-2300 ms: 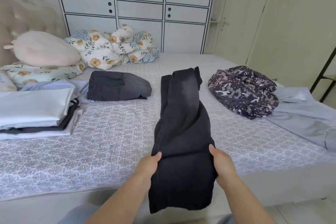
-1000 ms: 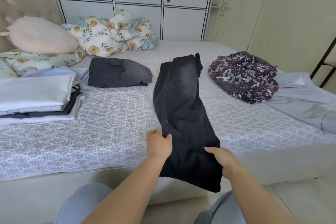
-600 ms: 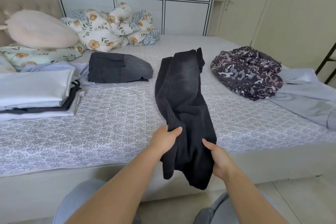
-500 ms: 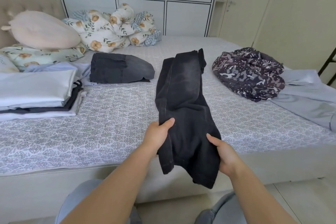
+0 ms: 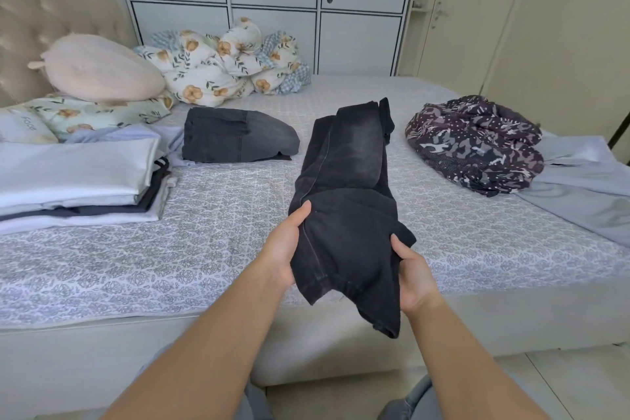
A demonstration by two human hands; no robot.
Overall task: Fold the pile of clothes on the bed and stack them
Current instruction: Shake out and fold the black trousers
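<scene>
Black jeans [image 5: 347, 181] lie lengthwise on the bed [image 5: 153, 249], doubled along their length. Their near leg end is lifted off the mattress and curls back over the rest. My left hand [image 5: 284, 245] grips that lifted end on its left side, thumb on top. My right hand [image 5: 410, 273] grips its right side, fingers under the cloth. A folded dark grey pair of jeans [image 5: 238, 140] lies further back to the left. A stack of folded white and dark clothes [image 5: 75, 181] sits at the left. A crumpled dark patterned garment [image 5: 477, 143] and a pale blue garment [image 5: 579, 187] lie at the right.
A pink plush cushion [image 5: 102, 68], floral pillows and a bundled floral quilt [image 5: 225, 65] fill the head end. A white cabinet wall [image 5: 272, 3] stands behind the bed, doors to the right. The bed's front edge is just below my hands.
The jeans' leg end, which hung over the bed's front edge, has been gathered and lifted by both hands and now bends back toward the waist end.
</scene>
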